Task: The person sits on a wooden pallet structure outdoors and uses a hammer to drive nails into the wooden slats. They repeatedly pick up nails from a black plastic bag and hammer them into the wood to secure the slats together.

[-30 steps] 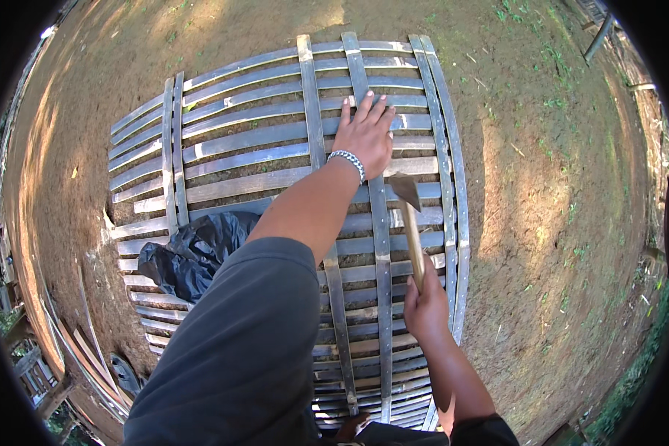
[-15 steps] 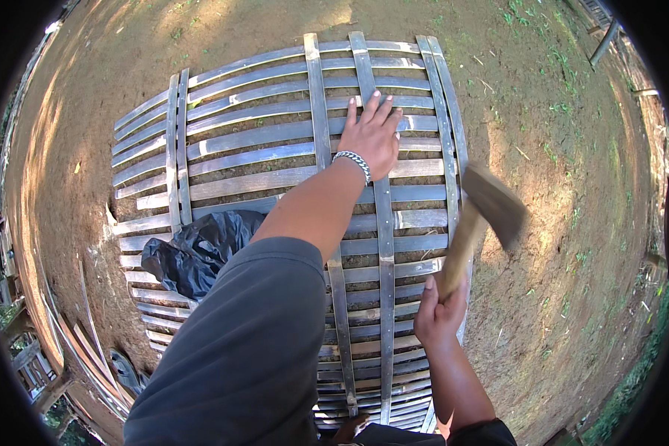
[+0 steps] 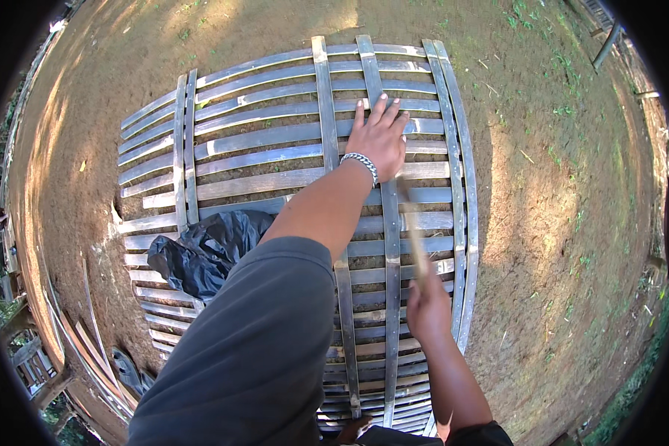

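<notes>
Beneath my arms lies a large panel of split-bamboo slats (image 3: 262,182), with long strips fastened across them. My left hand (image 3: 380,143) rests flat on the panel, fingers stretched out over a long bamboo strip (image 3: 392,297). A metal chain bracelet (image 3: 360,165) circles that wrist. My right hand (image 3: 430,308) is closed round the wooden handle of an axe (image 3: 418,249), held above the panel's right half. The axe head is smeared by motion and close to the heel of my left hand; whether it touches the strip I cannot tell.
A crumpled black plastic bag (image 3: 208,249) lies on the panel left of my left arm. Beyond the panel's left edge are a dark sandal (image 3: 128,369) and long loose bamboo strips (image 3: 89,349). Bare brown soil (image 3: 543,245) with small grass tufts surrounds the panel.
The axe has swung from right of the panel, leftward and down, toward my left hand. My right hand has moved slightly left. The left hand stays flat on the strip.
</notes>
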`<state>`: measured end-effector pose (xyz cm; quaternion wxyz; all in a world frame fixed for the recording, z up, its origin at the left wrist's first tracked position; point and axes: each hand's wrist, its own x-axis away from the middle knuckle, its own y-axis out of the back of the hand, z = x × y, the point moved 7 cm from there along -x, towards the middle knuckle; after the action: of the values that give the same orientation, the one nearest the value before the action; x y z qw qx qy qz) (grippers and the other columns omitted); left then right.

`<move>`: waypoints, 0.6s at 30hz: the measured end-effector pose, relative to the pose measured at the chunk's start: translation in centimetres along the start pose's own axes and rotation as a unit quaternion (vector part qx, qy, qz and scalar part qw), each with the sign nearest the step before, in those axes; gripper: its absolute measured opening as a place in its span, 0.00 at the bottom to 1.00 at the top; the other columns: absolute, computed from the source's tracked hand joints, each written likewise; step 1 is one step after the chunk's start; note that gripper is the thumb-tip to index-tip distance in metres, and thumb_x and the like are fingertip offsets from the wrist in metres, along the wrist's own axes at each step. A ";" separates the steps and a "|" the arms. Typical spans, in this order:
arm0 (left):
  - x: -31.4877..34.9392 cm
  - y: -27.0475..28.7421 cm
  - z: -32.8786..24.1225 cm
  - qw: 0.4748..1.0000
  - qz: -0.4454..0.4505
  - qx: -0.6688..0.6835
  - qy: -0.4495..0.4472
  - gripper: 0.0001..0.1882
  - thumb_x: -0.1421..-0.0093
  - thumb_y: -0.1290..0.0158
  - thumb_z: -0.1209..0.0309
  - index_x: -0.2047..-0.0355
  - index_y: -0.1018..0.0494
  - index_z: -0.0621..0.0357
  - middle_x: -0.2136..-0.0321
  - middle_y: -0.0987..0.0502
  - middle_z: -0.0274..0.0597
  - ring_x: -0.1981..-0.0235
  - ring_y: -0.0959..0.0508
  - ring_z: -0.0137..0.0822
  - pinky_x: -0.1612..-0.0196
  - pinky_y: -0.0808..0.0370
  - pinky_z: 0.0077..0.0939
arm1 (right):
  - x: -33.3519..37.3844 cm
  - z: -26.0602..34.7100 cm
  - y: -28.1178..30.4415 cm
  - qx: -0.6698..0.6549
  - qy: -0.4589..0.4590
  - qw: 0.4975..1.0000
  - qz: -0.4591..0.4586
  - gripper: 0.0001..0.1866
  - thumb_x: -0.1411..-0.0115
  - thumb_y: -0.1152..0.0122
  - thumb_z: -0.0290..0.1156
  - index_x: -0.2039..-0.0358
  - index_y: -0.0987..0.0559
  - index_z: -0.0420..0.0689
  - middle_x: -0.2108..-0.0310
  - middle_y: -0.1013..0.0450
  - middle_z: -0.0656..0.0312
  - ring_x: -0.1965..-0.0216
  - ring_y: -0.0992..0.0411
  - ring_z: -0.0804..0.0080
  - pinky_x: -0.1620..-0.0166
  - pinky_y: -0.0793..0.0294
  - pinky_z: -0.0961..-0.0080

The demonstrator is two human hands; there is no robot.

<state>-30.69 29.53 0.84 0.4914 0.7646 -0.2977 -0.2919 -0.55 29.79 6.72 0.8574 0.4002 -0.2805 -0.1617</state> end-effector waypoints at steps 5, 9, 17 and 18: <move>0.0 0.1 -0.2 1.000 0.005 0.005 0.001 0.28 0.29 0.58 0.62 0.31 0.35 0.55 0.25 0.43 0.46 0.22 0.52 0.49 0.23 0.58 0.62 | 1.0 0.5 1.6 -0.155 0.063 0.978 -0.128 0.31 0.35 0.41 0.21 0.32 0.35 0.36 0.49 0.24 0.37 0.54 0.19 0.42 0.52 0.20 0.56; -0.1 0.1 -0.3 1.000 0.008 0.002 -0.002 0.28 0.29 0.58 0.62 0.30 0.35 0.54 0.25 0.44 0.46 0.22 0.52 0.49 0.23 0.58 0.61 | 1.2 -1.9 0.0 -0.217 0.043 0.970 -0.102 0.32 0.35 0.42 0.22 0.31 0.37 0.37 0.49 0.24 0.37 0.53 0.20 0.39 0.50 0.21 0.55; 0.1 0.2 0.2 1.000 0.017 -0.016 0.006 0.28 0.29 0.58 0.63 0.30 0.35 0.53 0.25 0.43 0.44 0.22 0.53 0.48 0.23 0.58 0.62 | 0.8 1.2 2.9 -0.236 0.060 0.956 -0.163 0.28 0.33 0.42 0.23 0.34 0.35 0.36 0.65 0.25 0.49 0.68 0.24 0.61 0.63 0.24 0.70; 0.2 0.2 0.2 1.000 0.005 -0.009 0.004 0.28 0.29 0.58 0.63 0.30 0.35 0.53 0.25 0.43 0.44 0.22 0.53 0.48 0.23 0.58 0.62 | 1.0 1.1 3.1 -0.282 0.099 0.936 -0.188 0.27 0.32 0.42 0.23 0.34 0.35 0.35 0.68 0.27 0.56 0.71 0.27 0.69 0.66 0.27 0.74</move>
<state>-30.75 29.25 0.95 0.5013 0.7596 -0.2969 -0.2890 -0.22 30.57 10.04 0.9123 0.2011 -0.0568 -0.3521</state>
